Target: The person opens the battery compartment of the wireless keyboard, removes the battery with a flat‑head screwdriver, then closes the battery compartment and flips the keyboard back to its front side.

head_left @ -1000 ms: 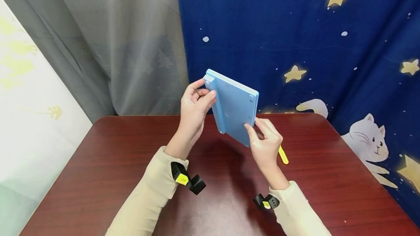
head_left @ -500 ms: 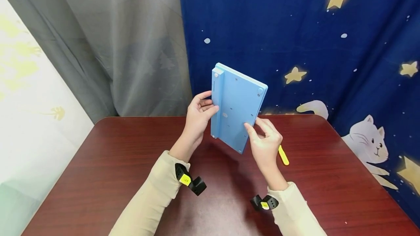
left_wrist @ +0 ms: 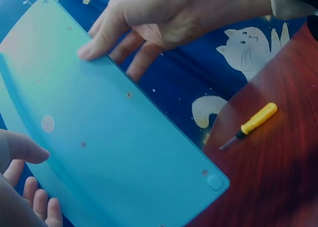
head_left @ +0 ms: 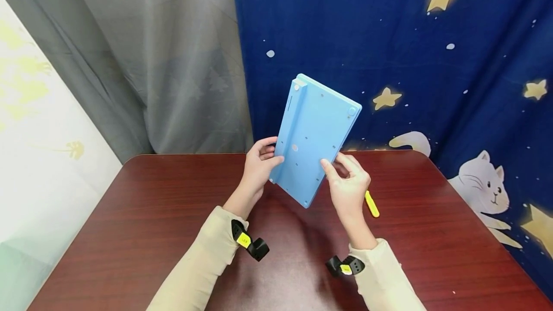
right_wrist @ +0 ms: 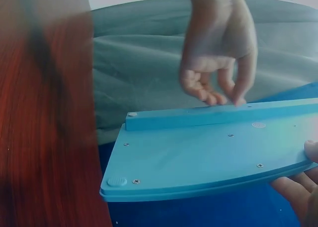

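Note:
A light-blue keyboard (head_left: 315,128) is held up and tilted over the table, its underside with screws and a raised ridge turned toward me. The key side is hidden. My left hand (head_left: 258,164) grips its left edge by the ridge, thumb on the underside and fingers at the edge. On the opposite long edge my right hand (head_left: 350,181) pinches it, thumb in front and fingers behind. Beyond the right hand lies a screwdriver (left_wrist: 256,120) with a yellow handle, seen whole in the left wrist view and partly covered by that hand in the head view.
The dark red wooden table (head_left: 164,215) stretches below both hands. Behind it hang a grey curtain (head_left: 190,61) and a blue curtain (head_left: 311,23) with stars and a cat. A white patterned panel (head_left: 47,133) stands on the left.
The keyboard has turned clockwise and its top has moved up and right, with its underside facing me more. My left hand has slid down along the ridge edge. The right hand stays nearly in place.

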{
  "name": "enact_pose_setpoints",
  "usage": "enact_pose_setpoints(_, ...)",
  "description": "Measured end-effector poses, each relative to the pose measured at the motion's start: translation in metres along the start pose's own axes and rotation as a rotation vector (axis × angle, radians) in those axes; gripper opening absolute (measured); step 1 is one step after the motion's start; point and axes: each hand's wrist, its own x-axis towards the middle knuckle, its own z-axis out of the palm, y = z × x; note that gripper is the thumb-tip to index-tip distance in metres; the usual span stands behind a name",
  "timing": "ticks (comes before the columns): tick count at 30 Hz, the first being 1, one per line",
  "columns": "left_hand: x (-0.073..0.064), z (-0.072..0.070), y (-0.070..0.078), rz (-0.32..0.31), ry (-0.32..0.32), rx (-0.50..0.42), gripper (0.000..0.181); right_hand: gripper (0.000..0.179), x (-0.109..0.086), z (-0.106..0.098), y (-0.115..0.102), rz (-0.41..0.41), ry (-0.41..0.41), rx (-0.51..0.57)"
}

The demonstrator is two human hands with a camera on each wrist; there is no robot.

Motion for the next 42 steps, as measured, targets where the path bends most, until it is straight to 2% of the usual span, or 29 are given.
enact_pose_setpoints(4,0.000,-0.004,-0.010,-0.036,0.005,0.048,0.048,0.022,0.000,-0.001,0.004,0.044,-0.003,0.042)
enact_pose_setpoints(9,0.000,-0.009,-0.022,-0.071,0.016,0.077,0.047,0.024,0.001,-0.002,0.019,0.109,-0.009,0.113)
enact_pose_setpoints(14,-0.001,-0.014,-0.034,-0.122,0.037,0.083,0.048,0.026,0.002,-0.003,0.030,0.146,-0.007,0.163)
enact_pose_setpoints(23,-0.003,-0.021,-0.052,-0.177,0.073,0.057,0.045,0.028,0.005,-0.003,0.033,0.190,0.022,0.287)
enact_pose_setpoints(29,-0.006,-0.023,-0.059,-0.202,0.086,-0.040,0.043,0.028,0.006,-0.004,0.034,0.178,0.056,0.333)
enact_pose_setpoints(33,-0.010,-0.020,-0.063,-0.248,0.073,-0.144,0.043,0.027,0.005,-0.004,0.035,0.157,0.085,0.349)
enact_pose_setpoints(37,-0.013,-0.018,-0.067,-0.274,0.025,-0.259,0.046,0.028,0.005,-0.004,0.035,0.155,0.101,0.350)
enact_pose_setpoints(42,-0.016,-0.018,-0.072,-0.290,-0.071,-0.447,0.048,0.029,0.004,-0.004,0.037,0.166,0.120,0.355)
